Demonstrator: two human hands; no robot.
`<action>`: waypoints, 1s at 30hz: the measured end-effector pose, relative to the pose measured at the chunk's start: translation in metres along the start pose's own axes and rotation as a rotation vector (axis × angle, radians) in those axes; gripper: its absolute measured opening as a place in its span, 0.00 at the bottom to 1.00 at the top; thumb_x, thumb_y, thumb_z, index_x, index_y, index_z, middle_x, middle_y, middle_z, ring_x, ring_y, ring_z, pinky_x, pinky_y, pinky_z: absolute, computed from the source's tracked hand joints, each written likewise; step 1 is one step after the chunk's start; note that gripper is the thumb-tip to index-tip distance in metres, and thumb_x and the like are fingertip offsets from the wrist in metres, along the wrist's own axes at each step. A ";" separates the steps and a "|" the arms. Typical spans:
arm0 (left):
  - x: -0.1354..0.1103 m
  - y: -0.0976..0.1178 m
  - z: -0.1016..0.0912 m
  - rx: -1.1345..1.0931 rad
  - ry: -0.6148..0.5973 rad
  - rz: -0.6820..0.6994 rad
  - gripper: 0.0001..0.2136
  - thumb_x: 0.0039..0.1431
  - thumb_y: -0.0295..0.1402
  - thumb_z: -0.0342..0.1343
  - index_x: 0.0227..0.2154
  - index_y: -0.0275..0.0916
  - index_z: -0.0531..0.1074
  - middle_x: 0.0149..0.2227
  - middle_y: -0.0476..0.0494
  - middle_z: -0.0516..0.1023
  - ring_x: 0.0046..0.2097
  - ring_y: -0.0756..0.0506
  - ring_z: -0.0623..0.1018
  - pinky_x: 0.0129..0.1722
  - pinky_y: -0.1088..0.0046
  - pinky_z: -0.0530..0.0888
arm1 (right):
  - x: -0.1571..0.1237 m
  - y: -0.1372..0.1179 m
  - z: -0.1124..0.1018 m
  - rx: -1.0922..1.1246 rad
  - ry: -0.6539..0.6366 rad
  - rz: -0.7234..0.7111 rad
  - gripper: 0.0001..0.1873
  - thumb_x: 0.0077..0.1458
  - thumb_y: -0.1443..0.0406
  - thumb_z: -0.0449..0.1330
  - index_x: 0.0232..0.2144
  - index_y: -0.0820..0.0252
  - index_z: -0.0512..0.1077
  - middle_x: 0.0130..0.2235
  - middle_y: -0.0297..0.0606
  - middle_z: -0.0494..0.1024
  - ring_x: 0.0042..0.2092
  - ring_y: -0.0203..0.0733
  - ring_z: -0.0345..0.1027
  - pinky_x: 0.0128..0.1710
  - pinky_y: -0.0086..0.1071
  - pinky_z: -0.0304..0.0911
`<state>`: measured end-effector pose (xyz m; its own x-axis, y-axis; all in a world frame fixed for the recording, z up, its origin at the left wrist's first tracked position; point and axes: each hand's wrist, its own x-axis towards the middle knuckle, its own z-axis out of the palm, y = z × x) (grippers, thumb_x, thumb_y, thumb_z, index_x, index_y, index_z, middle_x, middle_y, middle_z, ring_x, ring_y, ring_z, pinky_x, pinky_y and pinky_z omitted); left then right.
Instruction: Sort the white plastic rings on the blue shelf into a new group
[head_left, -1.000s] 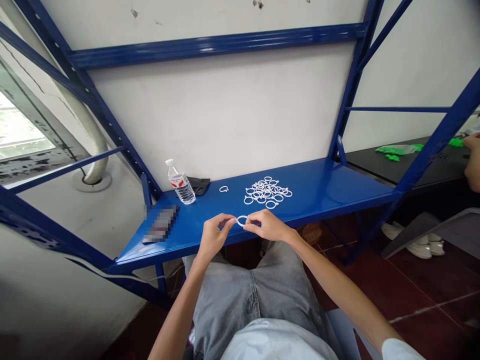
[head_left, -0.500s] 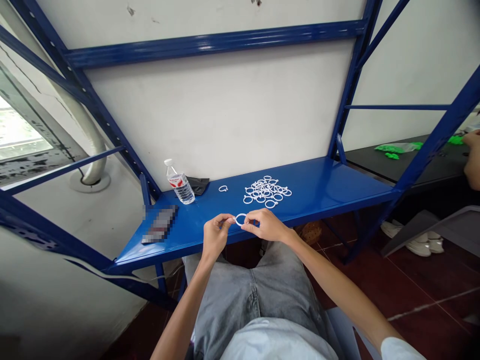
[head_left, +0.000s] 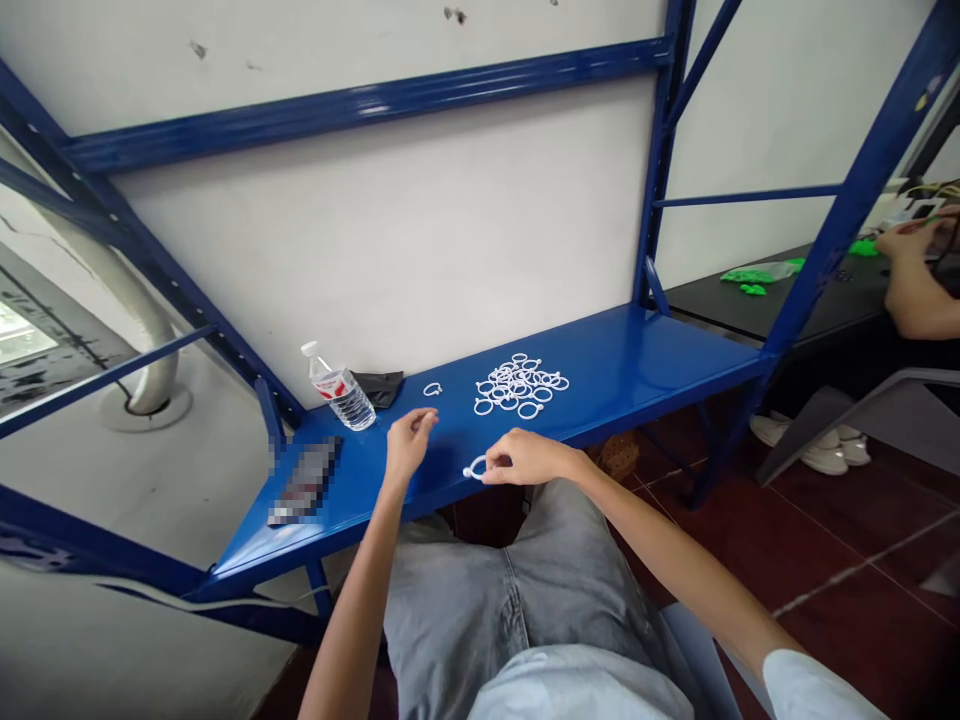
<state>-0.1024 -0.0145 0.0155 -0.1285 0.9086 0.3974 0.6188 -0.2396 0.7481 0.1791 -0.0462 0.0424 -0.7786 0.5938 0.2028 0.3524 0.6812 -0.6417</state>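
Observation:
My right hand (head_left: 529, 457) pinches a white plastic ring (head_left: 472, 468) with a small knob, just above the table's front edge. The knob points left, and my fingers cover the ring's right side. My left hand (head_left: 407, 443) is apart from that ring, over the blue table (head_left: 600, 370). Its thumb and fingers are drawn together; whether anything small is between them I cannot make out. Beyond its fingertips lies a single white ring (head_left: 433, 389). To the right of it is a pile of similar white rings (head_left: 519, 384).
A water bottle (head_left: 342, 392) stands at the back left beside a black pouch (head_left: 378, 387). A blurred dark flat object (head_left: 306, 482) lies at the left end. Blue frame posts (head_left: 817, 240) flank the table. At right, another person's arm (head_left: 916, 280) is above a black table (head_left: 750, 310) with green pieces (head_left: 757, 274).
My left hand has come off the ring and moved left. The ring stays in my right hand, now lower. The camera view has shifted right.

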 end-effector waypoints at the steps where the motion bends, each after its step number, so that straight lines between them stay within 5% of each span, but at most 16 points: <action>1: 0.018 -0.008 0.002 0.138 0.022 0.002 0.16 0.67 0.39 0.55 0.48 0.37 0.82 0.45 0.34 0.85 0.47 0.35 0.83 0.51 0.57 0.78 | 0.000 0.001 -0.001 -0.004 -0.043 0.021 0.12 0.62 0.58 0.68 0.29 0.58 0.82 0.28 0.32 0.81 0.29 0.36 0.70 0.31 0.29 0.55; 3: 0.051 -0.021 0.007 0.344 0.022 0.032 0.18 0.64 0.29 0.55 0.55 0.37 0.80 0.56 0.31 0.81 0.55 0.33 0.80 0.58 0.55 0.74 | 0.000 0.001 -0.001 -0.038 0.044 0.060 0.10 0.62 0.59 0.67 0.32 0.57 0.84 0.32 0.35 0.84 0.33 0.38 0.74 0.33 0.29 0.58; 6: 0.080 -0.029 0.016 0.549 -0.109 0.028 0.24 0.61 0.23 0.55 0.60 0.36 0.75 0.65 0.28 0.74 0.61 0.33 0.76 0.60 0.56 0.71 | 0.002 0.004 -0.004 -0.132 0.409 0.162 0.15 0.65 0.58 0.65 0.51 0.52 0.82 0.47 0.39 0.85 0.46 0.46 0.78 0.43 0.33 0.65; 8: 0.086 -0.030 0.021 0.638 -0.176 0.001 0.21 0.63 0.24 0.55 0.58 0.36 0.76 0.62 0.28 0.76 0.59 0.34 0.77 0.57 0.58 0.72 | 0.001 0.008 -0.008 -0.199 0.556 0.250 0.29 0.65 0.58 0.65 0.66 0.50 0.70 0.59 0.45 0.79 0.56 0.53 0.74 0.49 0.39 0.67; 11: 0.081 -0.031 0.021 0.689 -0.178 0.034 0.14 0.65 0.27 0.54 0.50 0.37 0.79 0.50 0.32 0.82 0.52 0.36 0.79 0.51 0.63 0.73 | -0.002 0.015 -0.014 -0.264 0.586 0.324 0.38 0.65 0.58 0.66 0.73 0.51 0.60 0.66 0.50 0.72 0.63 0.59 0.68 0.53 0.45 0.68; 16: 0.040 -0.012 0.012 0.420 -0.184 0.109 0.14 0.64 0.34 0.57 0.50 0.37 0.77 0.32 0.44 0.80 0.36 0.42 0.79 0.41 0.66 0.73 | -0.001 0.016 -0.015 -0.194 0.542 0.262 0.23 0.66 0.61 0.64 0.61 0.56 0.75 0.59 0.48 0.79 0.59 0.55 0.73 0.53 0.42 0.69; 20: -0.025 0.031 0.009 -0.001 -0.157 0.176 0.22 0.66 0.47 0.59 0.56 0.39 0.73 0.36 0.45 0.80 0.38 0.44 0.80 0.40 0.69 0.75 | 0.006 0.008 -0.006 -0.021 0.435 0.086 0.18 0.63 0.62 0.67 0.55 0.57 0.80 0.50 0.43 0.85 0.46 0.47 0.80 0.47 0.36 0.69; 24: -0.080 0.066 0.010 -0.151 -0.092 0.178 0.21 0.66 0.50 0.60 0.52 0.41 0.75 0.36 0.45 0.79 0.36 0.45 0.79 0.36 0.71 0.75 | 0.008 -0.004 0.003 0.048 0.428 -0.045 0.08 0.63 0.63 0.67 0.44 0.56 0.84 0.41 0.39 0.87 0.40 0.43 0.80 0.43 0.32 0.67; 30: -0.097 0.076 0.009 -0.246 0.004 0.146 0.16 0.65 0.49 0.62 0.44 0.41 0.76 0.36 0.44 0.79 0.34 0.46 0.78 0.33 0.72 0.74 | 0.004 -0.014 0.007 0.135 0.473 -0.030 0.07 0.61 0.63 0.69 0.41 0.56 0.82 0.39 0.37 0.86 0.37 0.41 0.79 0.39 0.31 0.67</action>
<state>-0.0362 -0.1183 0.0290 -0.0550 0.8572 0.5120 0.4242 -0.4441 0.7892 0.1672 -0.0562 0.0471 -0.4554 0.7252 0.5164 0.2386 0.6582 -0.7140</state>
